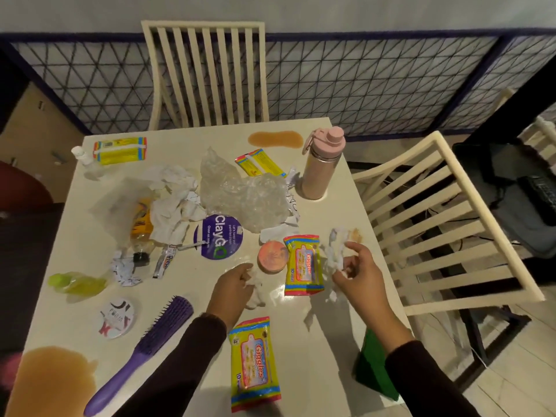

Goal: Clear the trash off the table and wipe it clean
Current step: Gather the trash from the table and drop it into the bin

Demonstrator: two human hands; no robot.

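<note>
The crumpled white tissue wad [334, 254], one piece of the trash to be cleared, was just to the right of the yellow-and-red Giggles wipes packet [304, 264] that lay mid-table. The right hand [358, 267] pinched it between thumb and fingertips, lifting it off the cream table [301, 350], probably to carry it away. Just left of that packet, the left hand [233, 284] curled its fingers onto torn white tissue scraps [256, 291], seemingly gathering them so both hands could clear at once. Touching the packet's left edge sat a round peach tin [272, 256]. Beyond the packet, a heap of crumpled clear plastic [240, 194] and paper was untouched, and a pink insulated bottle [320, 167] stood upright farther back. A brown spill [275, 139] lay well beyond the packet at the far edge, and a larger brown puddle [51, 377] lay well apart at the near-left corner. Both likely awaited wiping once the litter was gone. A purple plastic hairbrush [144, 353] lay near-left of the packet.
</note>
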